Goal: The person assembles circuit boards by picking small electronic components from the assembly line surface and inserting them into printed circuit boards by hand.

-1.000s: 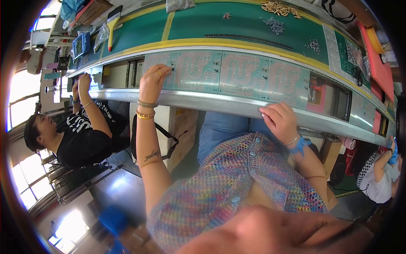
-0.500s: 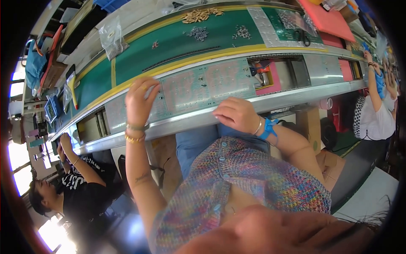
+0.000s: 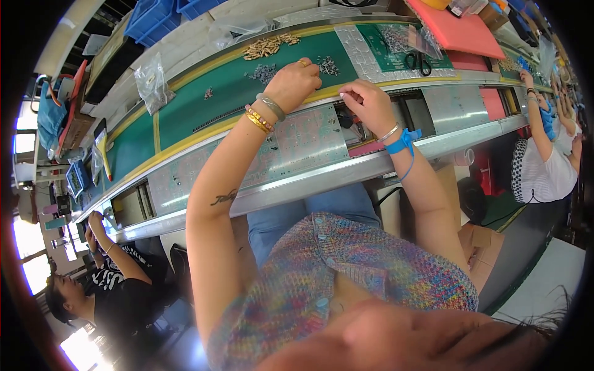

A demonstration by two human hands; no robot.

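Note:
My left hand (image 3: pixel 289 88) is over the green work surface (image 3: pixel 185 93), its fingers curled in beside a small pile of dark and silvery parts (image 3: pixel 328 65). Whatever lies between its fingertips is hidden. My right hand (image 3: pixel 371 110) hovers to the right of it with thumb and fingers drawn together; I cannot make out anything in them. Below both hands, printed circuit boards (image 3: pixel 303 145) with a few small components lie along the metal rail (image 3: pixel 272 190). Grey parts (image 3: pixel 262 73) are heaped behind my left hand, with tan cylindrical parts (image 3: pixel 270 46) farther back.
A black strip of parts (image 3: pixel 219 119) and a small reddish pile (image 3: pixel 208 94) lie to the left, near a clear plastic bag (image 3: pixel 153 83). Black-handled scissors (image 3: pixel 417 62) and pink foam (image 3: pixel 458 31) are at the right. Co-workers sit on both sides, one in black (image 3: pixel 117 297).
My left hand has moved right and away from me, from above the boards to the parts piles. My right hand has moved farther out and slightly right. The view has shifted a little.

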